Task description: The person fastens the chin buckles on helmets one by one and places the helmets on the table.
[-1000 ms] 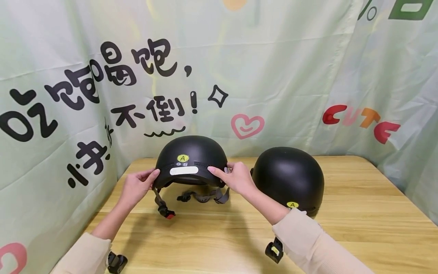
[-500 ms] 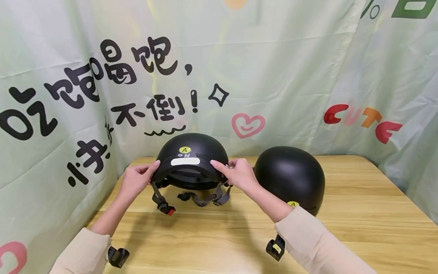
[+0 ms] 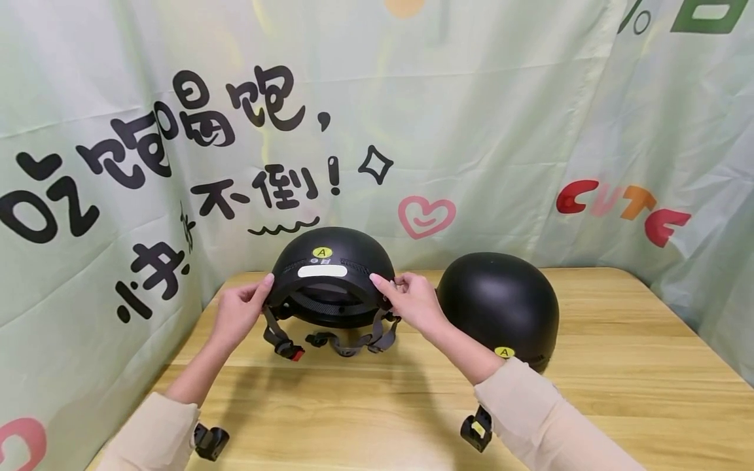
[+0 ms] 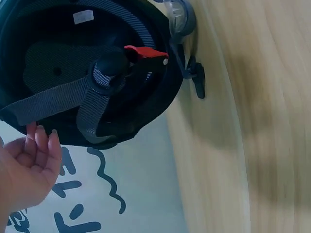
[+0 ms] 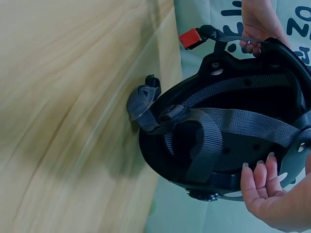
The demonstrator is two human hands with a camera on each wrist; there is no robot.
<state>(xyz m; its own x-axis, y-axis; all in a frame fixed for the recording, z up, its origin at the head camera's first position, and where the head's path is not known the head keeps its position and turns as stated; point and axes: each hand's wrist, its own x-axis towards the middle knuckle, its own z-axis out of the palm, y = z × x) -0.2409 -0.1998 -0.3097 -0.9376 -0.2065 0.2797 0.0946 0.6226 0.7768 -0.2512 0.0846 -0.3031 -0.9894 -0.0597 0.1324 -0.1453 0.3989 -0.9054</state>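
Note:
A matte black helmet (image 3: 359, 245) with a yellow "A" sticker and a white label is held above the table's far side, tilted so its hollow underside shows. My left hand (image 3: 240, 313) pinches its left rim between thumb and fingers. On the opposite side, my right hand (image 3: 414, 302) grips the rim in the same way. Grey straps (image 3: 353, 345) dangle below. In the left wrist view, the red buckle (image 4: 146, 51) and the padded interior are visible. The right wrist view shows grey webbing (image 5: 243, 124) crossing the opening. Part of each hand's grip is hidden.
A second black helmet (image 3: 497, 301), dome up with a yellow "A" sticker, sits on the wooden table (image 3: 624, 347) just right of the held one, partly behind my right forearm. A printed cloth curtain (image 3: 501, 131) stands behind the table and along its sides.
The held helmet's front edge has tilted upward, exposing more of the inside, and the helmet has shifted slightly right. Both hands keep their hold. The second helmet stays put.

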